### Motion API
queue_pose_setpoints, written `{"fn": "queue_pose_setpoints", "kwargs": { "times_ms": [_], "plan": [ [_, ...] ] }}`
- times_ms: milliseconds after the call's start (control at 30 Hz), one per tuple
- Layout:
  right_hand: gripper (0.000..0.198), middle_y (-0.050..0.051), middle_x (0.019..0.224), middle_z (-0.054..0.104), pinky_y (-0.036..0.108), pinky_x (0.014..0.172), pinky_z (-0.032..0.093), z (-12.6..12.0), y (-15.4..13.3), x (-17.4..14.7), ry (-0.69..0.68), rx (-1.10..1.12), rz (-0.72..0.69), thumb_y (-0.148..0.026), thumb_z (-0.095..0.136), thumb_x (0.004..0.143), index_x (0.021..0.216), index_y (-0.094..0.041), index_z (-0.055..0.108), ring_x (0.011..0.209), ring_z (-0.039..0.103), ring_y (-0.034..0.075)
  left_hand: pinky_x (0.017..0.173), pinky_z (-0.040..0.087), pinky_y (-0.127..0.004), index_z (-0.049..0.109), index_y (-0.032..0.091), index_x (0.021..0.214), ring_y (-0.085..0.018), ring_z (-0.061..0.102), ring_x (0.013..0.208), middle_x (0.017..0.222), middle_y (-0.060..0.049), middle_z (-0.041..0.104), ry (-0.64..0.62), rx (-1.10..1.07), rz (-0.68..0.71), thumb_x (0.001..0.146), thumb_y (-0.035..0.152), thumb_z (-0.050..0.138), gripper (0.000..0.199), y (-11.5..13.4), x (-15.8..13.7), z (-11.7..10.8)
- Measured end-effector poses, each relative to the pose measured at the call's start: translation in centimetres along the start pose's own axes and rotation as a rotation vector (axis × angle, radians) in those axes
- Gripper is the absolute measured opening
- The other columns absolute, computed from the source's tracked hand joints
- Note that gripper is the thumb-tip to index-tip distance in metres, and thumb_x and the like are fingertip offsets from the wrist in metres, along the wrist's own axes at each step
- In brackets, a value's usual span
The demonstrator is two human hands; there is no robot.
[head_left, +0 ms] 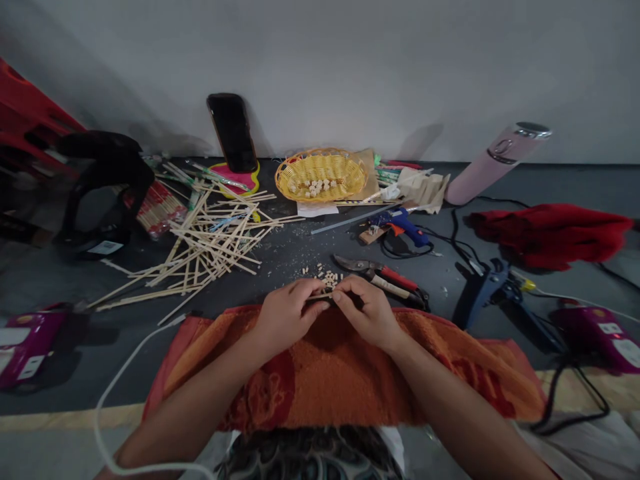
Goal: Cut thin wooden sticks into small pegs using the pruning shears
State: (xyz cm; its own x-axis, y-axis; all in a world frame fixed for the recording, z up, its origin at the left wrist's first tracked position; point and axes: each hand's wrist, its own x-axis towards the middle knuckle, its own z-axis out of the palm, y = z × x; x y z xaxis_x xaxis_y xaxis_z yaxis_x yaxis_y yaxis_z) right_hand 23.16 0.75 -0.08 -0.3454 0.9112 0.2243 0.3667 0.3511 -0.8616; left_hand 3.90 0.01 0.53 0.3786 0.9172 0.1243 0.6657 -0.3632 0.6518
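My left hand (pixel 291 312) and my right hand (pixel 369 312) meet above the far edge of an orange towel (pixel 345 377). Both are closed in a pinch around a short, thin wooden stick (pixel 325 295), whose ends are hidden by the fingers. Just beyond the fingertips lies a little heap of cut wooden pieces (pixel 330 278). Red-handled pruning shears (pixel 387 275) rest beyond my right hand, with their blades pointing left. To the left spreads a loose pile of long wooden sticks (pixel 205 250).
A yellow wicker basket (pixel 286 183) with small wooden clusters stands by the wall. Nearby are a phone (pixel 233 132), blue glue gun (pixel 407 227), pink bottle (pixel 493 163), red cloth (pixel 555 230) and blue-handled tool (pixel 483 290). A white cable (pixel 113 393) crosses at left.
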Motion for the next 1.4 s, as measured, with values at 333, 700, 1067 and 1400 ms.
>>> {"fn": "queue_pose_setpoints", "kwargs": {
  "times_ms": [333, 700, 1067, 1400],
  "plan": [
    [0.016, 0.0, 0.075, 0.056, 0.026, 0.068, 0.042, 0.47, -0.18, -0.17, 0.004, 0.075, 0.055, -0.027, 0.051, 0.092, 0.08, -0.02, 0.058, 0.071, 0.053, 0.013, 0.07, 0.044, -0.026, 0.066, 0.021, 0.083, -0.015, 0.065, 0.075, 0.079, -0.002, 0.072, 0.15, 0.092, 0.071, 0.091, 0.034, 0.054, 0.02, 0.22, -0.3, 0.07],
    [0.009, 0.001, 0.083, 0.062, 0.027, 0.075, 0.046, 0.15, -0.4, -0.28, -0.029, 0.152, 0.077, -0.029, 0.057, 0.09, 0.088, -0.021, 0.061, 0.077, 0.057, 0.014, 0.065, 0.045, -0.023, 0.067, 0.02, 0.082, -0.014, 0.065, 0.071, 0.077, -0.001, 0.072, 0.142, -0.104, -0.02, 0.089, 0.036, 0.056, 0.02, 0.36, -0.21, -0.16],
    [0.013, 0.001, 0.081, 0.061, 0.026, 0.071, 0.044, 0.33, -0.03, -0.4, -0.045, 0.235, 0.153, -0.033, 0.058, 0.089, 0.087, -0.02, 0.062, 0.075, 0.055, 0.014, 0.065, 0.045, -0.023, 0.067, 0.021, 0.082, -0.013, 0.064, 0.069, 0.076, 0.0, 0.071, 0.132, -0.132, -0.022, 0.088, 0.035, 0.058, 0.018, 0.05, -0.13, 0.09],
    [0.011, 0.0, 0.082, 0.061, 0.025, 0.074, 0.044, 0.51, 0.02, -0.38, -0.011, 0.223, 0.144, -0.03, 0.059, 0.089, 0.087, -0.02, 0.062, 0.077, 0.056, 0.013, 0.062, 0.042, -0.023, 0.067, 0.019, 0.085, -0.013, 0.061, 0.068, 0.076, -0.002, 0.07, 0.132, -0.117, 0.01, 0.087, 0.027, 0.056, 0.013, 0.47, -0.12, -0.26]
  ]
}}
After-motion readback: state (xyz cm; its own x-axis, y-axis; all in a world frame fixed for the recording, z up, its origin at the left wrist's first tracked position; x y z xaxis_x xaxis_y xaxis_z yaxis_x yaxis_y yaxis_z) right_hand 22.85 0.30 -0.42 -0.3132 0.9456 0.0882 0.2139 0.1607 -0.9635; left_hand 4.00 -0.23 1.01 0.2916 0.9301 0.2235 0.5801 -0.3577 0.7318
